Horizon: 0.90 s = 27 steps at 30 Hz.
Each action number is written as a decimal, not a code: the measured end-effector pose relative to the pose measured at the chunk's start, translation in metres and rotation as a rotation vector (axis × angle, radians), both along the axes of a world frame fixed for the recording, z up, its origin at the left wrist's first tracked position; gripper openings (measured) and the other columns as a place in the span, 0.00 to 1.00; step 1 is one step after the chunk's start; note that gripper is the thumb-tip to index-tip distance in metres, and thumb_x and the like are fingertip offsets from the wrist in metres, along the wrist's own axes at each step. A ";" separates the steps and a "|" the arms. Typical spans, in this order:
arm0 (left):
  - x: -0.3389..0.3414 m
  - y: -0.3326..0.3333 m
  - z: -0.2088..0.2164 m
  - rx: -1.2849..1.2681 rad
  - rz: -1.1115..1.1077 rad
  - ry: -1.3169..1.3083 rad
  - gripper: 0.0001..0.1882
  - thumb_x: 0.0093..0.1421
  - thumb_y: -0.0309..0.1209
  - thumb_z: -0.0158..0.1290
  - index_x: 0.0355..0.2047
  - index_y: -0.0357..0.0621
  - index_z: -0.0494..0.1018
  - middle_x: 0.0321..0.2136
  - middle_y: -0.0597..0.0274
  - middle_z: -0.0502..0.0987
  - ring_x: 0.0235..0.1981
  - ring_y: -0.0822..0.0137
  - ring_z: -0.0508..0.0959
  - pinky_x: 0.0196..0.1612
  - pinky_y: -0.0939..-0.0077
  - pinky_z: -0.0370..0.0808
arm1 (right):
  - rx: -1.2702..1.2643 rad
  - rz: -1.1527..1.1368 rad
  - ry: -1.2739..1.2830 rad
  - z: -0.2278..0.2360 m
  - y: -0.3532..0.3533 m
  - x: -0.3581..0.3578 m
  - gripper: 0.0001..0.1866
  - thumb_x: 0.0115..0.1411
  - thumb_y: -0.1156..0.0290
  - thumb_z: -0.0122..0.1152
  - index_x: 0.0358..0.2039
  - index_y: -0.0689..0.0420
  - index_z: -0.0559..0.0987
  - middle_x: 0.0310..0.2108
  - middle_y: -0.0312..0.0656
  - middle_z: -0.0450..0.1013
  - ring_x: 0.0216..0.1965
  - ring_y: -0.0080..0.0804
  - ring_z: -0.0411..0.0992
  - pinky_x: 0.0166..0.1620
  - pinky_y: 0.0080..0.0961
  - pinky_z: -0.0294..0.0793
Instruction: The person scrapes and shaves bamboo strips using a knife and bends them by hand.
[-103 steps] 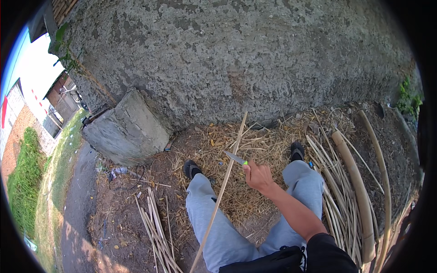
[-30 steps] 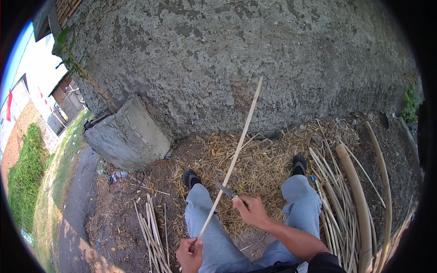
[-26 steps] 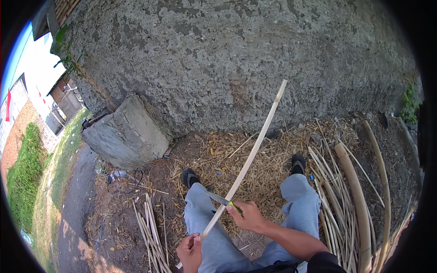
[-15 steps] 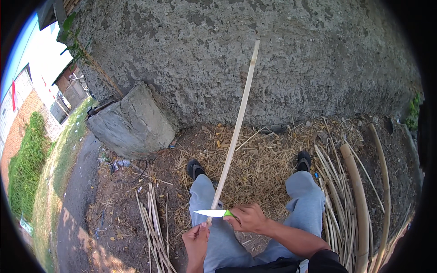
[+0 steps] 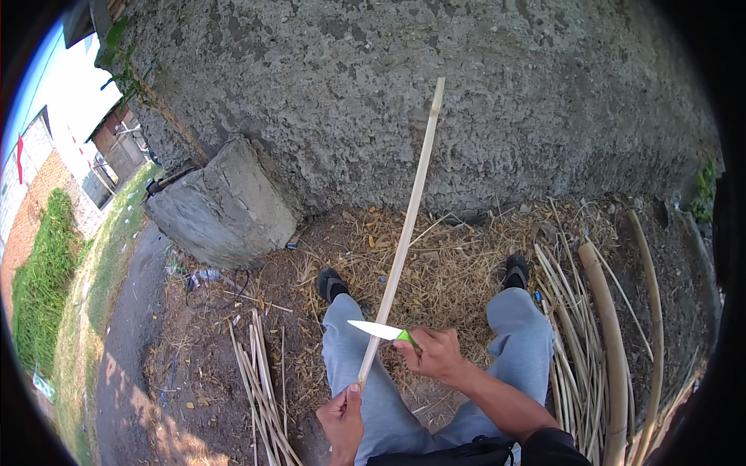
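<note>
Sitting well beyond the left hand and off to its left, one rough grey block [image 5: 225, 210] stands by the foot of the wall [image 5: 536, 101]. Nearer, a small bundle of pale strips [image 5: 268, 404] lies on the ground left of that hand, too overlapped for me to count. One dark shoe [image 5: 331, 284] shows straight ahead of the hand.

The left hand [image 5: 342, 417] is closed, its thumb pressed along the lower end of one long bamboo strip [image 5: 400, 248]. From there the strip runs up and away, leaning a little right, its far end well beyond both hands. Half a second ago the knife [image 5: 375, 329] was just above the left thumb; now it has moved farther up the strip, a visible gap between. It is one knife, its pale blade crossing the strip, though I can't tell whether it bites.

The right hand [image 5: 435, 355] is curled snugly about the knife's green handle, right of the strip. A second shoe [image 5: 516, 273] is ahead and right of it. Farther right lie a heap of strips [image 5: 587, 365], too tangled to number, and two poles: one thick pole [image 5: 609, 334], then one thinner, bent pole [image 5: 657, 311].
</note>
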<state>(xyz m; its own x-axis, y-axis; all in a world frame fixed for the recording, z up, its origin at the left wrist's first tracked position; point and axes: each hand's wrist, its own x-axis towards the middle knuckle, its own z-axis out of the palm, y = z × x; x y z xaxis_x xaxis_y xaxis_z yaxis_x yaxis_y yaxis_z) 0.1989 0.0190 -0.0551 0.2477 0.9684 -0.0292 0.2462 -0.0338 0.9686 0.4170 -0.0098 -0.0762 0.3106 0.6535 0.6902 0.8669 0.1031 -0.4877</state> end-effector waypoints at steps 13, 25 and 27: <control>-0.066 -0.032 0.009 0.054 -0.117 0.282 0.20 0.64 0.39 0.55 0.24 0.33 0.74 0.14 0.68 0.61 0.20 0.78 0.62 0.23 0.73 0.62 | 0.059 -0.262 0.156 0.007 -0.006 0.066 0.18 0.62 0.60 0.60 0.19 0.57 0.75 0.08 0.44 0.65 0.10 0.45 0.67 0.16 0.38 0.63; -0.185 -0.040 -0.011 -0.162 -0.239 0.321 0.21 0.64 0.43 0.53 0.20 0.42 0.69 0.16 0.74 0.62 0.20 0.78 0.59 0.24 0.77 0.56 | -0.063 -0.511 0.182 0.007 -0.019 0.113 0.23 0.65 0.53 0.54 0.23 0.59 0.79 0.10 0.48 0.68 0.14 0.53 0.70 0.22 0.44 0.69; -0.184 -0.043 0.011 -0.182 -0.209 0.322 0.22 0.64 0.44 0.54 0.19 0.43 0.68 0.15 0.75 0.61 0.19 0.78 0.58 0.23 0.76 0.55 | -0.131 -0.673 0.258 0.003 -0.018 0.123 0.25 0.67 0.51 0.51 0.25 0.60 0.80 0.13 0.50 0.71 0.18 0.53 0.73 0.26 0.43 0.71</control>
